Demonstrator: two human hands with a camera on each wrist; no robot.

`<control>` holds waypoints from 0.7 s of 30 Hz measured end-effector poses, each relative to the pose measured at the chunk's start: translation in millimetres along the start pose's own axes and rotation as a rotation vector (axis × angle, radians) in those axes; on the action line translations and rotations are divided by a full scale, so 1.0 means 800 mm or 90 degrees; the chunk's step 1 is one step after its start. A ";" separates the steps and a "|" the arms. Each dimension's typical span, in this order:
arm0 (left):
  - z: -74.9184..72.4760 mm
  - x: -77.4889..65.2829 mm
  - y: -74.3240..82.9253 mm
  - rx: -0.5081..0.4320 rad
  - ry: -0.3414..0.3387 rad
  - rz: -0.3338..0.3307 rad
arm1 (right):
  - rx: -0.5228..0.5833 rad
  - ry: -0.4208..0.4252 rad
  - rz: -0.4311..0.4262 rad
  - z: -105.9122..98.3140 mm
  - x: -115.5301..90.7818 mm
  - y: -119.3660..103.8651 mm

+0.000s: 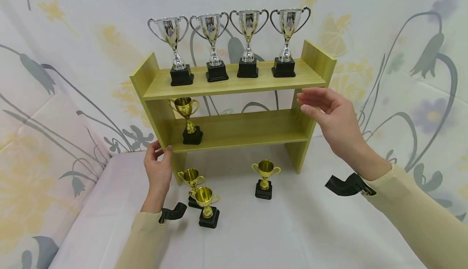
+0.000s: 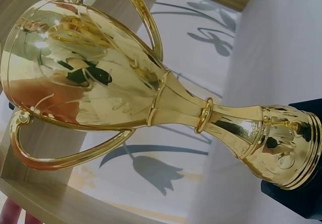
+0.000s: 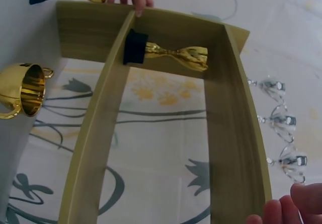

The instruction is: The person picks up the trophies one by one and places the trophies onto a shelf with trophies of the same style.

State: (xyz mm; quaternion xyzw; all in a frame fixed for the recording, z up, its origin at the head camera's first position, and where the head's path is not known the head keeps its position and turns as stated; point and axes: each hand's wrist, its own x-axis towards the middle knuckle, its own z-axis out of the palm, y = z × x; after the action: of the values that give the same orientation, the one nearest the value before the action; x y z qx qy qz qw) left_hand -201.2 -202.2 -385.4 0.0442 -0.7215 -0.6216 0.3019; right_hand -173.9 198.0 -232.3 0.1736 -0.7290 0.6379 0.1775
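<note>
A two-tier wooden shelf stands on the table. At its left side panel my left hand grips the edge, the thumb on the front and the fingers along the outer side. My right hand is raised by the right end of the upper board, fingers loosely bent and holding nothing. Several silver trophy cups line the top board. One gold trophy cup stands at the left end of the lower board. Close to my left wrist, a gold trophy fills much of the left wrist view.
Two gold trophies, a rear one and a front one, stand close together on the white-covered table. Another gold trophy stands in front of the shelf, right of centre. Flower-printed cloth hangs behind.
</note>
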 end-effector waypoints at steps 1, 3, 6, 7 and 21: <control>0.000 -0.002 0.005 0.001 -0.001 -0.001 | -0.003 -0.001 0.003 0.000 -0.002 0.002; -0.001 -0.006 0.015 0.002 -0.003 0.000 | -0.014 -0.004 0.008 -0.001 -0.006 0.006; -0.001 -0.009 0.028 0.009 -0.008 0.007 | -0.036 -0.009 0.013 -0.001 -0.012 0.012; -0.001 -0.009 0.029 0.008 -0.009 0.007 | -0.042 -0.010 0.012 -0.001 -0.014 0.013; -0.002 -0.012 0.038 0.007 -0.010 -0.002 | -0.073 -0.066 0.026 0.001 -0.051 0.060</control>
State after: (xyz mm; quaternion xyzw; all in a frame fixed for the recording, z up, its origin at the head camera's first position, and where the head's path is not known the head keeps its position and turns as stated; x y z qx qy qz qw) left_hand -183.3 -192.4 -360.8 0.0423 -0.7274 -0.6184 0.2945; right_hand -161.3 204.1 -293.7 0.1809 -0.7761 0.5886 0.1361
